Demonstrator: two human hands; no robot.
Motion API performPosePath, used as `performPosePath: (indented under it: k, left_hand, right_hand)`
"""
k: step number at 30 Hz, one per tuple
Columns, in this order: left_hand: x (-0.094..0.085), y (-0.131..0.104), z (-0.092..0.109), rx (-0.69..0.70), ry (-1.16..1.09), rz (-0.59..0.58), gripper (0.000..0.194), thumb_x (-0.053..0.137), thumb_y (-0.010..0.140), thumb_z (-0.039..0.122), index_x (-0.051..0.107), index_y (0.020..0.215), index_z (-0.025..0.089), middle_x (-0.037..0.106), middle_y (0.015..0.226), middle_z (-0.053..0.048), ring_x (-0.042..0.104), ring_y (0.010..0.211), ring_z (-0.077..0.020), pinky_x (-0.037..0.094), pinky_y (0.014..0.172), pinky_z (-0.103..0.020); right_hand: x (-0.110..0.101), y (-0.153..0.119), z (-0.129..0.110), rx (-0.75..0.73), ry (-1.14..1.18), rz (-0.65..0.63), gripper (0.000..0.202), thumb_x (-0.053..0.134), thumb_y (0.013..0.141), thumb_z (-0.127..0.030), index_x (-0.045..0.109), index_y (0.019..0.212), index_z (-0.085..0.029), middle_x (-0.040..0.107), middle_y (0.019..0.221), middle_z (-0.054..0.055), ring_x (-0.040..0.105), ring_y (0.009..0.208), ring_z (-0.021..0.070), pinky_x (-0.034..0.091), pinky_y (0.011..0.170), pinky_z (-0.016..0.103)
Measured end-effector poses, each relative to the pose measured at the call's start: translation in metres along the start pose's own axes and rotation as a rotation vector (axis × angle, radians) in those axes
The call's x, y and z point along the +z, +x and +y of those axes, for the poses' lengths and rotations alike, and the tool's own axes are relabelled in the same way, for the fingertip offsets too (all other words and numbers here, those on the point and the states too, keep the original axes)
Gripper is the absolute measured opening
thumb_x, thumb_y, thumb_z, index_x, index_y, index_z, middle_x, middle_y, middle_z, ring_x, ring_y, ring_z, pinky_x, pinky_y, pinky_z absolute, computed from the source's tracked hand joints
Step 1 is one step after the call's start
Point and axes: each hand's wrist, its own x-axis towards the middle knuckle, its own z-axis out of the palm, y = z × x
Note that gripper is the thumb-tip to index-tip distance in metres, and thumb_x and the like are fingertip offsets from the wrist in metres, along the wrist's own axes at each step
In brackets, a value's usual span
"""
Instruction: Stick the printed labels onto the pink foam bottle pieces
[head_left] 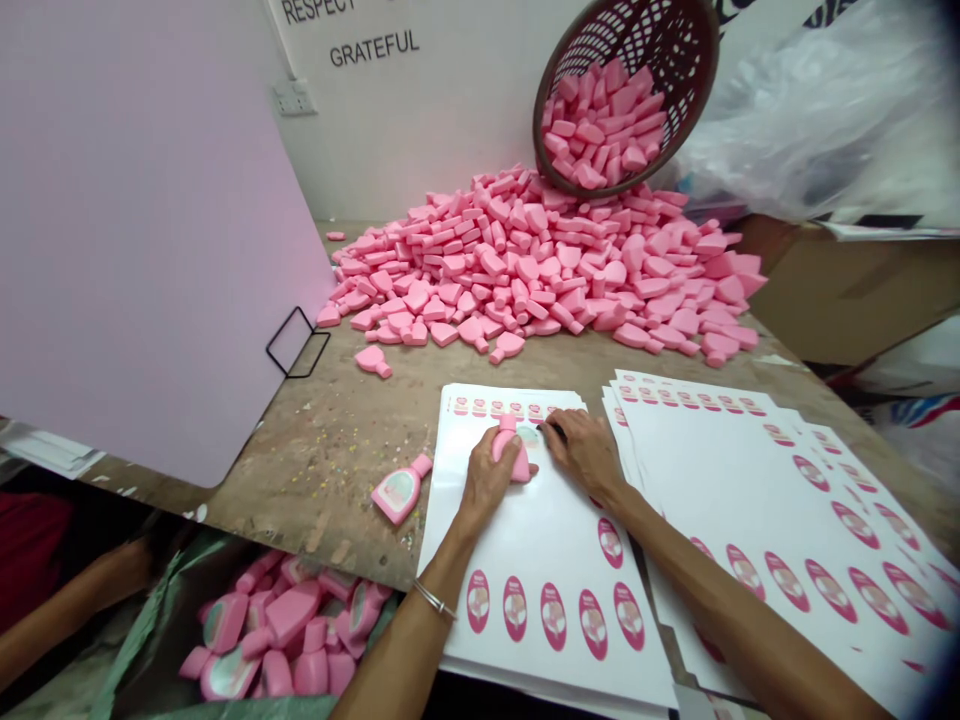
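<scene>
Pink bottle (pixel 511 455) in left hand (pixel 491 468)

The left hand (pixel 491 470) grips a small pink bottle (pixel 511 450) over a label sheet (pixel 555 545) — the right hand (pixel 581 450) is just beside it, over the sheet's upper part. Beyond, a brown plastic basket (pixel 541 150) lies tipped — pink bottles inside — above a large bottle heap (pixel 517 260).

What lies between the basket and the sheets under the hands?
Heaped pink bottles, then a bare strip of table; the head view shows both.
</scene>
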Motion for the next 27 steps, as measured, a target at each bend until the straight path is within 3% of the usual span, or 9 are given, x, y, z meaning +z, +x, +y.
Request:
performPosePath:
  k: [9,15,21,27]
  left_hand:
    - [-0.0005,0.0011,-0.0016,0.008,-0.001,-0.008,0.037,0.059,0.081,0.048,0.052,0.099,0.016,0.060,0.079,-0.003,0.069,0.060,-0.0187,0.050,0.050,-0.021]
    - [-0.0008,0.0004,-0.0023,0.001,-0.017,-0.014,0.040,0.061,0.079,0.049,0.051,0.100,0.016,0.059,0.081,-0.004,0.069,0.060,-0.0190,0.053,0.052,-0.024]
    - [-0.0012,0.0013,-0.0027,0.006,-0.033,-0.003,0.043,0.063,0.077,0.051,0.052,0.099,0.016,0.059,0.081,-0.003,0.069,0.058,-0.0178,0.053,0.052,-0.024]
    - [-0.0009,0.0022,-0.0033,-0.004,-0.063,0.002,0.043,0.063,0.076,0.052,0.052,0.098,0.016,0.059,0.080,-0.003,0.068,0.057,-0.0182,0.055,0.054,-0.027]
  right_hand:
    - [-0.0008,0.0031,0.0063,-0.032,0.081,-0.070,0.016,0.050,0.087,-0.027,0.056,0.074,-0.021,0.065,0.075,0.001,0.056,0.077,0.0171,0.032,0.069,0.029]
    - [-0.0030,0.0034,-0.0007,0.012,0.078,-0.036,0.016,0.049,0.087,-0.027,0.056,0.075,-0.021,0.066,0.078,0.003,0.057,0.079,0.0192,0.032,0.068,0.031]
    - [-0.0023,0.0032,-0.0026,0.052,0.101,-0.009,0.018,0.058,0.082,-0.037,0.057,0.074,-0.021,0.064,0.072,0.002,0.057,0.071,0.0183,0.034,0.067,0.030]
    - [-0.0007,0.0000,-0.0009,0.003,0.156,0.042,0.020,0.059,0.082,-0.039,0.057,0.076,-0.020,0.064,0.074,0.004,0.057,0.074,0.0191,0.036,0.072,0.033]
